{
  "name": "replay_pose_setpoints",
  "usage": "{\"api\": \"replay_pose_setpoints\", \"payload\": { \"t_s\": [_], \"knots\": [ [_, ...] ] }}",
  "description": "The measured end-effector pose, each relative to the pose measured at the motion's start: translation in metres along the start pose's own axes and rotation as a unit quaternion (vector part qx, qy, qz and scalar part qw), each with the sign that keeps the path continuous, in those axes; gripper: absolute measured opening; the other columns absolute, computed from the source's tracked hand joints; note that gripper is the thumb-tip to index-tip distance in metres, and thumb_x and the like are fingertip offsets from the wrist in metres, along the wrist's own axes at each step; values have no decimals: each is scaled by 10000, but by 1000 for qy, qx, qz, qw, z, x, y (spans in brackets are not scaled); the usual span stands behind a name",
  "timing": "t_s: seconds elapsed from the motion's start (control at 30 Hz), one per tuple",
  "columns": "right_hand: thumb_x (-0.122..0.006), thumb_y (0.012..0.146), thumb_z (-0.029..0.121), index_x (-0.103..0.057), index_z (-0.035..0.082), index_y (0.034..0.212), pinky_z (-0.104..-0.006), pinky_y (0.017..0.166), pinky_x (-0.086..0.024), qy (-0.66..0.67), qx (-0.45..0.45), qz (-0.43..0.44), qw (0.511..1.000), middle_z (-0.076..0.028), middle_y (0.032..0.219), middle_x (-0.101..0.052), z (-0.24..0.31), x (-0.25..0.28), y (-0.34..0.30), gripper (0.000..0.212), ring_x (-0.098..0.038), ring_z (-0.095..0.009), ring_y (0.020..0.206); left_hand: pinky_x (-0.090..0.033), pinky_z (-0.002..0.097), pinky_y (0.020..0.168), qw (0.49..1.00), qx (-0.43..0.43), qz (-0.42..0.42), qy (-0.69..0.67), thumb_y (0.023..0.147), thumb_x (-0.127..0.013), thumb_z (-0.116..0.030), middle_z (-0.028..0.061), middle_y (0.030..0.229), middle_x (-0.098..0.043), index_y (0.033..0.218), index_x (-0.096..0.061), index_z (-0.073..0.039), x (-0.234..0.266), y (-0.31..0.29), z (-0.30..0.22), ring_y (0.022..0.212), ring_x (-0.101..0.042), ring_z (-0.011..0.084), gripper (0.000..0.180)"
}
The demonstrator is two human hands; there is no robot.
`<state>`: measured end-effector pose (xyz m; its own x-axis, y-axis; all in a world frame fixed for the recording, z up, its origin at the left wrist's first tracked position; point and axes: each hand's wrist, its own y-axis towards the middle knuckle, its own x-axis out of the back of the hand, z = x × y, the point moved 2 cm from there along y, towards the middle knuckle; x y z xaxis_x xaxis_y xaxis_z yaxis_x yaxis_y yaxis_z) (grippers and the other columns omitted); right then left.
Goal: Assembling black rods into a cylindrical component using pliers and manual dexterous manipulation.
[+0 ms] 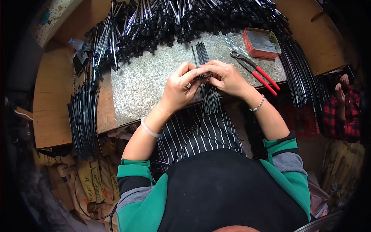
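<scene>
Head view shows, just beyond the striped apron [193,129], thin dark rods [210,101] side by side across the near edge of the speckled worktop [141,87], apparently aligned to stay orderly. Over them the left hand [181,84] and right hand [227,78] meet, bent fingers pinching a small dark cluster [205,75] from both sides, likely for fine control, though they partly hide its form. Farther off, red-handled pliers [266,82] and a red tin [259,52] sit rightward, seemingly for easy reach, before black-ended rods [154,29] heaped behind, probably leaving working room.
</scene>
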<state>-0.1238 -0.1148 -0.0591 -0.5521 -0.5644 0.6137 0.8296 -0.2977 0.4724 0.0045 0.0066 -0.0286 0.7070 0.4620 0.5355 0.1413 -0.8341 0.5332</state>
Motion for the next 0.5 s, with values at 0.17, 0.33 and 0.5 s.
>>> {"api": "replay_pose_setpoints", "payload": {
  "t_s": [0.17, 0.33, 0.5],
  "knots": [
    [-610, 731, -6, -634, 14, 934, -320, 686, -500, 0, -28, 32, 999, -88, 876, -606, 5, -5, 8, 205, -616, -239, 792, -470, 286, 579, 998, -67, 1, -6, 681, -736, -54, 63, 810, -533, 1016, -652, -93, -6, 2, 5, 672, -555, 187, 347],
    [-635, 728, 47, -645, 56, 930, -339, 686, -504, 23, -17, 44, 999, -81, 856, -612, 1, -6, 9, 203, -622, -257, 785, -487, 292, 653, 981, -110, -147, -58, 698, -702, -19, 87, 913, -570, 1001, -657, -83, 5, -4, 0, 774, -588, 225, 314],
    [-633, 716, 28, -641, 62, 986, -333, 704, -504, 4, -60, 62, 996, -88, 881, -625, -5, -6, 10, 273, -625, -260, 806, -511, 296, 734, 974, -225, -1, -35, 687, -616, 94, 104, 1027, -601, 1001, -672, -56, -1, 4, -14, 860, -612, 239, 352]
  ]
}}
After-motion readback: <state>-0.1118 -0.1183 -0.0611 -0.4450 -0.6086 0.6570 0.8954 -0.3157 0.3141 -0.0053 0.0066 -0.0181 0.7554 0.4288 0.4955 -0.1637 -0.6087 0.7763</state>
